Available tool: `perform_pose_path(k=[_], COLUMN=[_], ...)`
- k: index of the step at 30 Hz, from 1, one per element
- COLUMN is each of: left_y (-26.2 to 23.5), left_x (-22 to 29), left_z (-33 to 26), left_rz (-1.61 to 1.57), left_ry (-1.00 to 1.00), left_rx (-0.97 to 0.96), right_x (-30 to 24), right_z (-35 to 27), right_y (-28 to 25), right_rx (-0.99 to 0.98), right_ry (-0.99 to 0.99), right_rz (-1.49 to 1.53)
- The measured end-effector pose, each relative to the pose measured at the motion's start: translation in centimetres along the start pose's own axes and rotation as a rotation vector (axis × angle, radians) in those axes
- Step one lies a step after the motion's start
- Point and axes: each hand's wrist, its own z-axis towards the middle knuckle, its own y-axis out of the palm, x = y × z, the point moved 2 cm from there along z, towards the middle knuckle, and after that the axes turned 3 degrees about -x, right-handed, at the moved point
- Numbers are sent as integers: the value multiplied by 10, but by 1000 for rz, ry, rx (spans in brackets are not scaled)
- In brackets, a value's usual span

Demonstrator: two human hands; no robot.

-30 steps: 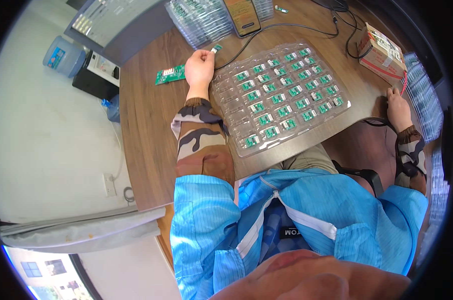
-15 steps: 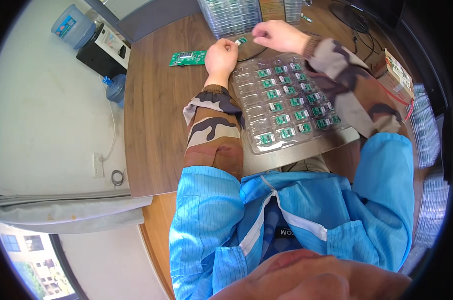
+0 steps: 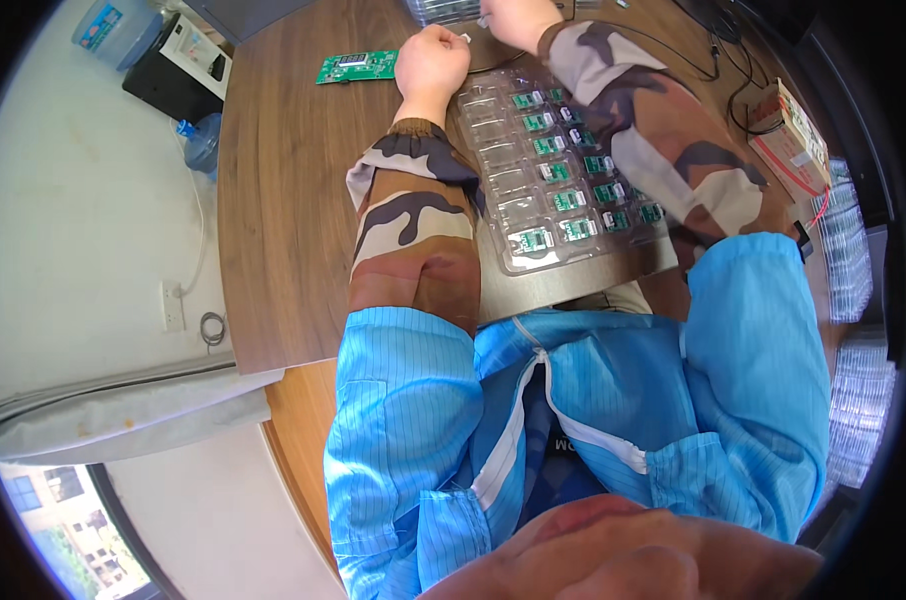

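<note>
My left hand [image 3: 433,68] is closed at the far side of the table, beside a green circuit board with a digit display [image 3: 355,66]. At its fingertips shows the white end of a small circuit board [image 3: 465,38]. Just to the right, my right hand [image 3: 519,20] has its fingers pinched together, with a pale bit at the tips too small to name. Nearer to me lies a clear plastic tray [image 3: 503,182] with small green circuit boards [image 3: 535,240] in its pockets. The leftmost column of pockets holds no boards. My right forearm covers the tray's right part.
Stacked clear trays [image 3: 443,10] stand at the back edge. Black cables [image 3: 738,95] and a cardboard box [image 3: 791,140] with a red wire are at the right. More tray stacks [image 3: 861,400] stand beyond. A water dispenser [image 3: 178,70] is left of the wooden table [image 3: 283,200].
The view has shifted, so the table and tray sit higher in it. My right hand has come closer to the left fingertips, and its fingers have closed. The small board's green part no longer shows.
</note>
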Motion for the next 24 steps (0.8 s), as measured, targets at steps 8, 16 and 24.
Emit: perform_pose_path(k=[8, 16, 24], left_y=[-3, -26, -8], left_x=[1, -16, 6], left_z=[1, -13, -2], left_rz=[35, 28, 6], left_ry=[45, -21, 54], left_rx=[46, 83, 46], right_x=[52, -18, -91], right_z=[-34, -69, -166], right_y=[-42, -65, -94], right_rx=[-354, -496, -614], right_ry=[16, -112, -676], right_rz=[267, 505, 253])
